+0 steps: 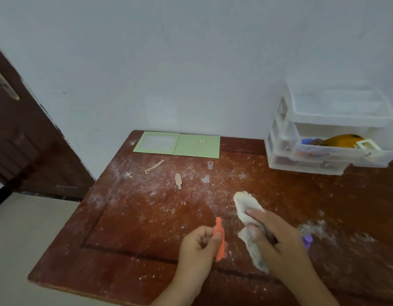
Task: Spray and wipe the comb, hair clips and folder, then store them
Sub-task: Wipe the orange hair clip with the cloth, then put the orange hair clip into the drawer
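My left hand grips an orange comb, held upright above the near part of the wooden table. My right hand holds a crumpled white cloth just right of the comb, not touching it as far as I can tell. Two beige hair clips lie farther back: a long thin one and a short one. A light green folder lies open and flat at the table's far edge against the wall.
A clear plastic drawer unit stands at the back right, its middle drawer pulled out with objects inside. A small clear cap stands near the folder. A purple object peeks from behind my right hand. White dust covers the table. A dark door stands left.
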`<state>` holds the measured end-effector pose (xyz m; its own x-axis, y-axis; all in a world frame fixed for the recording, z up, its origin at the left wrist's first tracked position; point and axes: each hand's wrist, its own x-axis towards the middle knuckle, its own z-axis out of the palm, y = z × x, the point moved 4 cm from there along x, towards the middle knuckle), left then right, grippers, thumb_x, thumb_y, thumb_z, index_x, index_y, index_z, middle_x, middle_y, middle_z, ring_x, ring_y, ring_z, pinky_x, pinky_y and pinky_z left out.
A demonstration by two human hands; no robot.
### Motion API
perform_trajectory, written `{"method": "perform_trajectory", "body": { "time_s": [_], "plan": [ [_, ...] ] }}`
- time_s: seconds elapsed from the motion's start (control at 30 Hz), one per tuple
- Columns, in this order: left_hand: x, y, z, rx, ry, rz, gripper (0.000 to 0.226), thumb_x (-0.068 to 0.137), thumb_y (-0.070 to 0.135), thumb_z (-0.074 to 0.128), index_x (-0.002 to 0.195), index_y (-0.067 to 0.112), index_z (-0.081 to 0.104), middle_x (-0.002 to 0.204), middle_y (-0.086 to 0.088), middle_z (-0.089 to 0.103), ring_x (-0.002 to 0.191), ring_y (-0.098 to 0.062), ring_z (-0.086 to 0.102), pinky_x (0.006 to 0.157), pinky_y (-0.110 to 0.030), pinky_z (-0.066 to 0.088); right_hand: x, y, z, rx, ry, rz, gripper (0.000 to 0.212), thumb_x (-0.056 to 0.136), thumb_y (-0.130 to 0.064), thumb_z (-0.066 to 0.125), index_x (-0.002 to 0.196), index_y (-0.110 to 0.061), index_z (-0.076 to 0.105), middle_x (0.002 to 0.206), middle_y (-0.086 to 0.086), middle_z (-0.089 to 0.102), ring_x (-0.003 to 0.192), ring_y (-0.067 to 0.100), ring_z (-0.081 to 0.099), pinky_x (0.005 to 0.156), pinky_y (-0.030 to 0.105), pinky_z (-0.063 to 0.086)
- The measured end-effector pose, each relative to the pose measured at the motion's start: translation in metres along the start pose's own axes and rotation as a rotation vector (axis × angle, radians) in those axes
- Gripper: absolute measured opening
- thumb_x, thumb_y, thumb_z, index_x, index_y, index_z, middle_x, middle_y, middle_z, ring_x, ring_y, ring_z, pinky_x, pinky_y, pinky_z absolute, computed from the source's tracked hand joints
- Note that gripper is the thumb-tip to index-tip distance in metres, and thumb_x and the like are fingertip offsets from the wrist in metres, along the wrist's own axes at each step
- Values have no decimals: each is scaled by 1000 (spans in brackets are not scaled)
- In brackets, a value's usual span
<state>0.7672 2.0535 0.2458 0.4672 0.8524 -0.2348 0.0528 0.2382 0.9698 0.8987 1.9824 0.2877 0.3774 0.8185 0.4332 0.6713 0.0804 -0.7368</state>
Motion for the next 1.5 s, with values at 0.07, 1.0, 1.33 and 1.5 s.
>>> {"method": "perform_trajectory", "body": {
  "time_s": [0.07,1.0,1.33,1.5],
  "plan": [
    [-3,4,0,114,-60,82,32,85,6,60,56,18,63,46,2,63,43,-4,54,49,-17,42,13,-8,6,-72,-140,-162,32,81,-26,48,111,-24,57,101,-17,58,95,-23,47,78,-4,36],
    [6,-16,-22,122,69,-142,18,88,8,53,77,11,67,56,1,65,46,-6,59,39,-14,40,-1,93,72,-584,-433,427,37,92,-35,38,128,-30,43,118,0,54,112,22,46,91,33,36],
    [72,42,30,218,-64,75,32,88,9,54,56,8,59,50,-9,55,51,-18,44,49,-24,34,63,64,-44,-373,207,392,36,90,-26,52,123,-12,54,125,3,56,117,16,48,96,22,35],
    [115,94,115,405,-164,327,45,86,21,57,44,19,44,47,4,42,49,-10,36,52,-18,30,92,103,-127,-583,520,268,17,76,-13,63,87,0,67,84,16,68,82,35,63,75,38,49]
  ]
}}
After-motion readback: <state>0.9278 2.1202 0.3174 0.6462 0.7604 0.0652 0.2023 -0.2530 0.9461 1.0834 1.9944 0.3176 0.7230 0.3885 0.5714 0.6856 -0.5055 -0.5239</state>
